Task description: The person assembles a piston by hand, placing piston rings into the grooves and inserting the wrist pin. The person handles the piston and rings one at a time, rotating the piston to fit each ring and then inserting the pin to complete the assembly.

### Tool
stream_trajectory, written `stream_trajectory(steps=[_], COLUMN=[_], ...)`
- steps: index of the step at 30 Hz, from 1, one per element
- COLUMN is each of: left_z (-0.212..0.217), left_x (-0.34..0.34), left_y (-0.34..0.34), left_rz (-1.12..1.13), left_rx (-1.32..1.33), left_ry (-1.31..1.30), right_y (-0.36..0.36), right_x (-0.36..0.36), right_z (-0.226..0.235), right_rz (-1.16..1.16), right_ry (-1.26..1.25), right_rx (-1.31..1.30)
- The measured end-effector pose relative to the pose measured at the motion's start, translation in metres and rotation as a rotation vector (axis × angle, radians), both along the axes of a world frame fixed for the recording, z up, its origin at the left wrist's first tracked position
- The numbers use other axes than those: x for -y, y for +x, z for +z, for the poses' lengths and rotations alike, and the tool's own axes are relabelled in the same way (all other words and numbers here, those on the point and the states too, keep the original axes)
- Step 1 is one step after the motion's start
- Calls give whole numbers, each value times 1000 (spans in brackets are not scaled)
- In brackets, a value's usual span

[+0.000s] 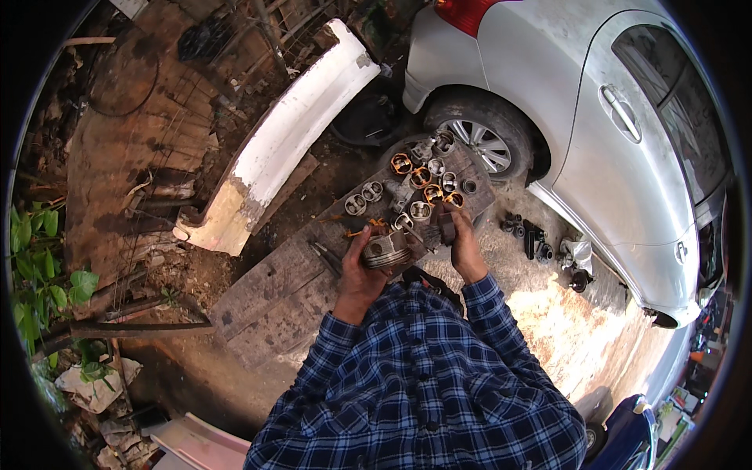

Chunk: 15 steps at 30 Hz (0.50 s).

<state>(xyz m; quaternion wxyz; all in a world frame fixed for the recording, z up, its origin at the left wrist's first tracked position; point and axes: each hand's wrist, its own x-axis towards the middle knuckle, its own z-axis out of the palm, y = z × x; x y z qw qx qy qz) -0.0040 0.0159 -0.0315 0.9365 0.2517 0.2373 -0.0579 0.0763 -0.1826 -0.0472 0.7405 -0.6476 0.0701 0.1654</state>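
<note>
Two hands are closed on engine parts above a crowded wooden bench (pixel 274 290).
A metal piston (pixel 388 251) is gripped by the left hand (pixel 359 274) and a dark part (pixel 447 229) by the right hand (pixel 464 249); a slip could probably knock the other pistons (pixel 423 188) off the board.

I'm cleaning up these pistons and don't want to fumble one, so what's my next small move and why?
Probably bring the right hand in to steady the piston that the left hand grips. The left hand alone holds it above the wooden board, where the other pistons lie in rows, while the right hand holds a small dark part beside it.
</note>
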Motion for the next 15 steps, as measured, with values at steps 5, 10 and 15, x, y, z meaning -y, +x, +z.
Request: stream_trajectory(steps=[5, 10, 15], left_z=[0, 4, 7], left_x=[9, 8, 10], left_y=[-2, -10, -19], left_rz=[9, -98, -127], left_rx=[148, 294, 274], left_ry=[538, 1480, 1620], right_y=[6, -1, -10], right_x=[-5, -20, -30], right_z=[5, 29, 53], right_rz=[135, 24, 75], right_ry=[13, -193, -182], right_rx=[209, 489, 820])
